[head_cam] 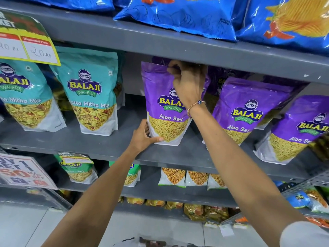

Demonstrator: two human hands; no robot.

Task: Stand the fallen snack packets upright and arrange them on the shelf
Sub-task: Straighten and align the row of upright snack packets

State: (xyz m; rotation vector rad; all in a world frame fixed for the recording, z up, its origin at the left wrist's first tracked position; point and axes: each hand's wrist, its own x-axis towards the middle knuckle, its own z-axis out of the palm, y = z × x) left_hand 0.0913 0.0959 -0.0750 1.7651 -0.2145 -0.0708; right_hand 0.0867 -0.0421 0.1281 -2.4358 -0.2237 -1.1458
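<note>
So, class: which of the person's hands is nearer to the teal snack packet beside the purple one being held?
Left. The left hand holds the purple packet at its bottom left corner, on the side facing the teal packet. The right hand grips the purple packet's top, farther away.

A shop: grey shelves (pixel 178 45) of snack packets (pixel 92 93) with price tags (pixel 26 45).
</note>
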